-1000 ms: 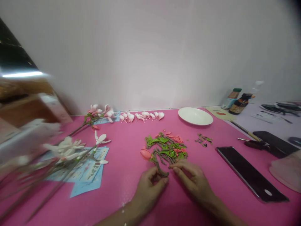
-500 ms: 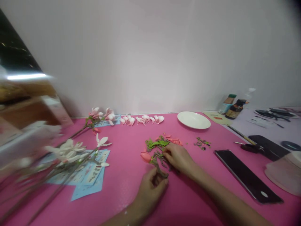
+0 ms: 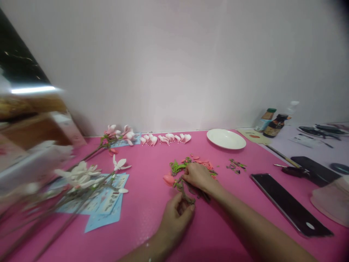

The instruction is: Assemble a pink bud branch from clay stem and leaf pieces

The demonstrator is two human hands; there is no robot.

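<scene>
Head view: two hands are at work over one pink table. One loose pile of green and coral plastic pieces lies mid-table, with one pink bud at its left edge and one small scatter of dark scraps to its right. Further back stand one white plate, a row of pale pink petals (too small and close-set to count) and two bottles. One dark phone lies right of the hands. Flower stems rest on blue paper sheets at left, and none of these lies between the hands and the pile.

The left hand has its fingers curled together, pinched on the lower end of a brownish-green stem piece that runs up toward the bud. The right hand lies palm down on the pile, fingertips bent onto the pieces just beside the bud; whether they grip one cannot be told. The stem passes between both hands, touching each.
</scene>
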